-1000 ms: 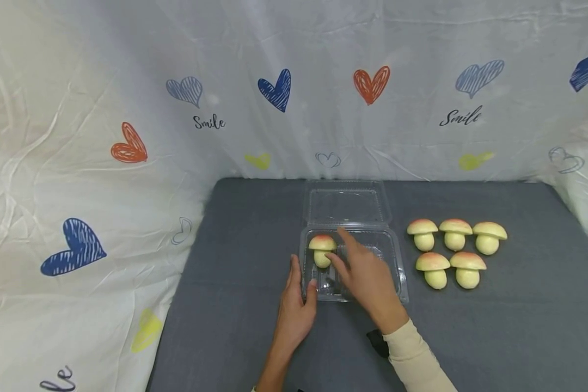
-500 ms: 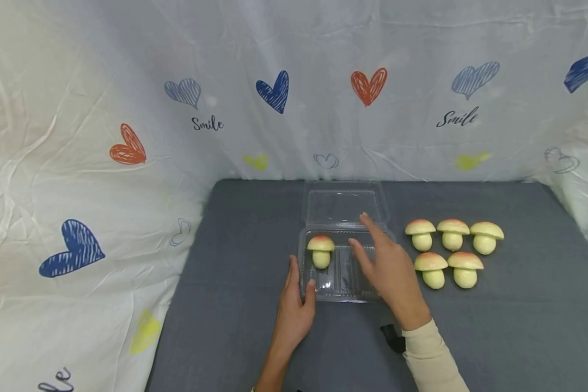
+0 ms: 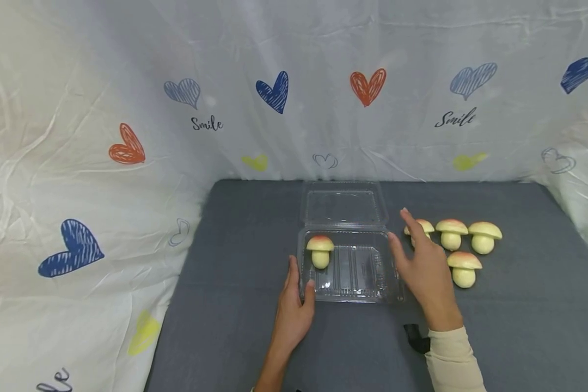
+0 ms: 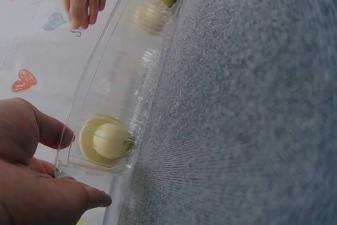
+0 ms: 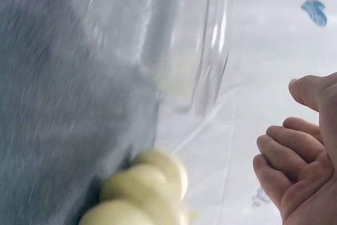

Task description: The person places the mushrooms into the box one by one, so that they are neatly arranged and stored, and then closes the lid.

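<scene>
In the head view a clear plastic clamshell container (image 3: 355,298) lies opened out, its lid (image 3: 343,209) toward the back. One yellow mushroom-shaped piece (image 3: 320,253) with a reddish cap is in its left part. My left hand (image 3: 294,313) holds the near left edge, thumb over the rim and fingers along the outside; the left wrist view shows the thumb (image 4: 55,133) at the wall. My right hand (image 3: 428,275) is in the air right of the container, fingers extended and holding nothing. It partly covers a group of similar mushroom-shaped pieces (image 3: 464,269).
Grey cloth (image 3: 225,305) covers the table. A white curtain (image 3: 323,43) printed with hearts hangs behind and at the sides. A black strap end (image 3: 415,338) hangs by the right wrist. More mushroom pieces (image 3: 485,237) stand in the back row.
My right hand has drawn away from the piece in the container and moved right, to the group of mushroom-shaped pieces. The left hand has stayed at the container's edge.
</scene>
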A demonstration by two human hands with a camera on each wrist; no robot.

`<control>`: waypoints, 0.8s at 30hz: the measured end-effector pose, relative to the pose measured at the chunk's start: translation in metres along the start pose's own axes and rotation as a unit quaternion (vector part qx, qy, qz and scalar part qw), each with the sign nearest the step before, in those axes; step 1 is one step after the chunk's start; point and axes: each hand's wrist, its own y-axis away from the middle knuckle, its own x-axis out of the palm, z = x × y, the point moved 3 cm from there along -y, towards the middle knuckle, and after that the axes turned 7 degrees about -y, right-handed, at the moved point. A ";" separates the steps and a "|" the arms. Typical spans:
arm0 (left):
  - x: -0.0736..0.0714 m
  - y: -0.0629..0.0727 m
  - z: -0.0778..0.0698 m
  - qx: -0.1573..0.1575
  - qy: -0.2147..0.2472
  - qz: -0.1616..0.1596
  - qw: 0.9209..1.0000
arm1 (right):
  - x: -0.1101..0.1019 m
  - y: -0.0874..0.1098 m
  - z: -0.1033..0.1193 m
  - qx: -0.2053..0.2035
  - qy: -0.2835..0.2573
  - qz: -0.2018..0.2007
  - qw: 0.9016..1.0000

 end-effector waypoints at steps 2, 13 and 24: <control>0.000 0.000 0.000 0.001 -0.001 0.001 1.000 | -0.006 0.002 -0.006 0.000 0.001 -0.008 1.000; 0.000 0.000 0.000 0.003 0.004 0.003 1.000 | -0.043 0.017 -0.043 0.025 0.019 -0.065 0.997; 0.000 0.000 0.000 0.002 0.002 0.005 1.000 | -0.071 0.031 -0.072 0.070 0.027 -0.048 0.996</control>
